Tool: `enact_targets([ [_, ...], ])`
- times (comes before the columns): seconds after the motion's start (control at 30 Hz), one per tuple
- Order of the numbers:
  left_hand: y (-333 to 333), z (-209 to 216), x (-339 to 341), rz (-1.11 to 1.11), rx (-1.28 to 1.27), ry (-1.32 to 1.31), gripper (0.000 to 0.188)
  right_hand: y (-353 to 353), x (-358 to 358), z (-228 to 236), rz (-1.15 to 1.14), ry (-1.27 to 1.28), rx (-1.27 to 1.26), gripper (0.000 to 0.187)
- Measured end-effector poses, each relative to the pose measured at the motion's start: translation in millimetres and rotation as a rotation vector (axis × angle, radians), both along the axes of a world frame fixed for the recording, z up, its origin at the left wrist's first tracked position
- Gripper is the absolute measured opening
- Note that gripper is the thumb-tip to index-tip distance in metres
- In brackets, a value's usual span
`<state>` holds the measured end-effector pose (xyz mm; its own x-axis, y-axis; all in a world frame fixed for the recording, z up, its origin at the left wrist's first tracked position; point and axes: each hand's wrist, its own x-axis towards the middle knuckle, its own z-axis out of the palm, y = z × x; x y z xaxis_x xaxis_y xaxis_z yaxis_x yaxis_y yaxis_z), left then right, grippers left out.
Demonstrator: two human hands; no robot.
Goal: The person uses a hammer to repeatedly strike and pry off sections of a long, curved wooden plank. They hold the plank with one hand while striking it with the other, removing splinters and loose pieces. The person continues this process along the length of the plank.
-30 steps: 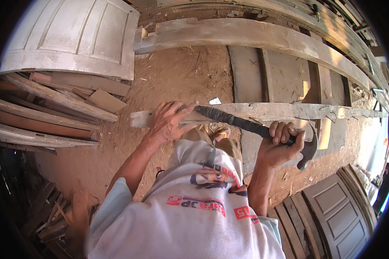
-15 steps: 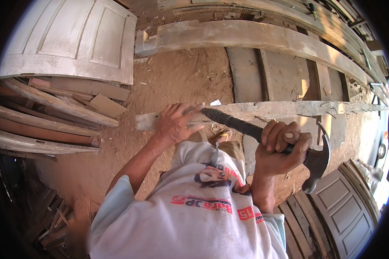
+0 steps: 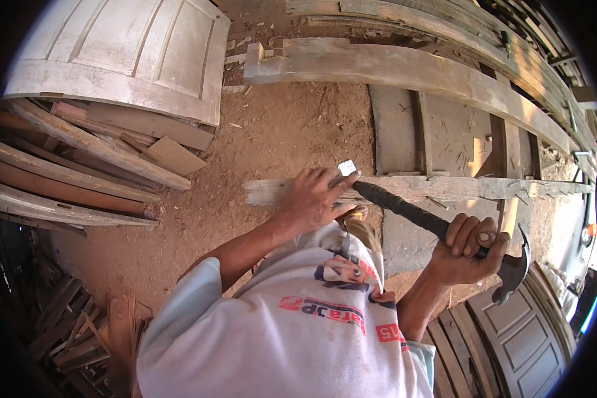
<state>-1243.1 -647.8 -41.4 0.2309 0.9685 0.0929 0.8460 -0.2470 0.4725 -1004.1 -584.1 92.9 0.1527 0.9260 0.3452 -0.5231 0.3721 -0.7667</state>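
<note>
My right hand (image 3: 472, 244) is closed round a claw hammer (image 3: 404, 211), high on its black wrapped handle near the dark metal head. The head points down to the right, and the handle's end reaches up left over a long weathered plank (image 3: 471, 188). My left hand (image 3: 317, 198) lies across this plank near its left end, fingers toward the far edge and thumb on the near side. The fingertips are close to the handle's end; whether they touch it I cannot tell. Several bent nails (image 3: 438, 203) stick out of the plank, right of my left hand.
A thick beam (image 3: 404, 63) lies beyond the plank, with stacked timber (image 3: 444, 26) farther back. Dark panels (image 3: 454, 126) lie beneath them. At left, a pale panelled door (image 3: 126, 53) rests above piled boards (image 3: 60, 176). A grey door (image 3: 524, 331) stands at lower right.
My view has shifted, so the plank, both hands and hammer appear farther right and lower. My right hand still grips the hammer; my left hand stays at the plank's left end.
</note>
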Motion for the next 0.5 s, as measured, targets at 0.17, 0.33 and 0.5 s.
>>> enact_targets([
  [0.17,0.5,-1.6,0.6,0.002,0.061,-0.002,0.066,-4.1,-7.3,5.4,0.027,-0.036,0.024,0.037],
  [0.33,0.4,-3.3,3.3,0.021,0.085,-0.019,0.072,-0.7,-10.9,6.3,0.044,-0.037,0.010,0.035],
  [0.5,3.6,-1.3,2.9,0.000,0.075,0.013,0.080,0.9,-22.1,13.5,0.091,-0.065,0.002,0.036],
])
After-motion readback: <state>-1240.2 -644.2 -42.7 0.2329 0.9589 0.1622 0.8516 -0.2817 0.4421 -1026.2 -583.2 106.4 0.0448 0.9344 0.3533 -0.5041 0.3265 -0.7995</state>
